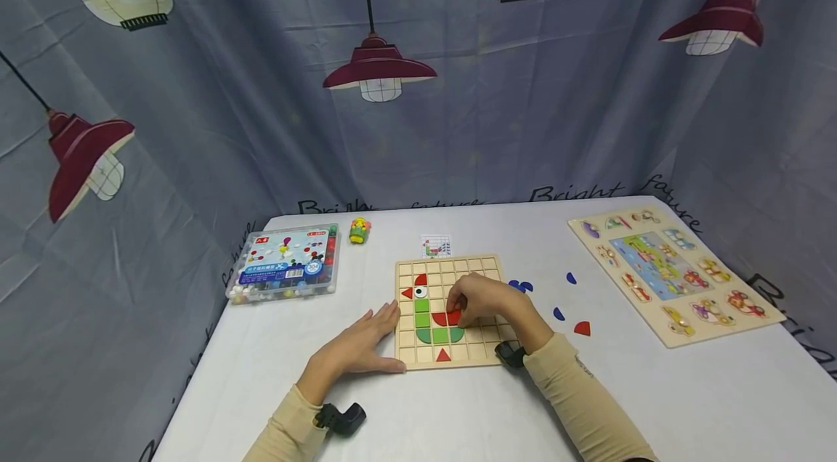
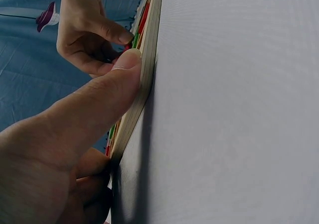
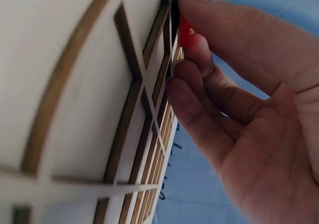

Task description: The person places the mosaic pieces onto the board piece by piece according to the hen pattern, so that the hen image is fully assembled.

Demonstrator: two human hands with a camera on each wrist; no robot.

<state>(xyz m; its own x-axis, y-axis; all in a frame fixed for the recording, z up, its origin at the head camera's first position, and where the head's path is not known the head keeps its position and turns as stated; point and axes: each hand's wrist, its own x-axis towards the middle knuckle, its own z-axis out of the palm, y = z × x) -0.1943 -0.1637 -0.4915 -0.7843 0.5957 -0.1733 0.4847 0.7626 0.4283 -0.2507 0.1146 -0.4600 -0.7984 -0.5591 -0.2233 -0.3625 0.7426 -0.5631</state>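
Observation:
A wooden grid board (image 1: 480,353) lies on the table, with colored pieces in its cells forming a bird-like figure. My left hand (image 1: 356,346) rests at the board's left edge, fingers stretched along it and the thumb (image 2: 107,87) against the near side. Over the middle of the board, my right hand (image 1: 480,298) pinches a red piece (image 3: 186,32) between thumb and index finger, right at the grid. Its outline is partly hidden by the fingers. Beside it sit a red quarter-circle (image 1: 439,319), green squares (image 1: 421,306) and a red triangle (image 1: 442,355).
Blue pieces (image 1: 521,286) and a red quarter-circle (image 1: 582,328) lie right of the board. A pattern card (image 1: 435,246) is behind it. A clear case of beads (image 1: 284,264) and a small toy figure (image 1: 359,230) stand back left; a picture puzzle board (image 1: 676,269) lies right.

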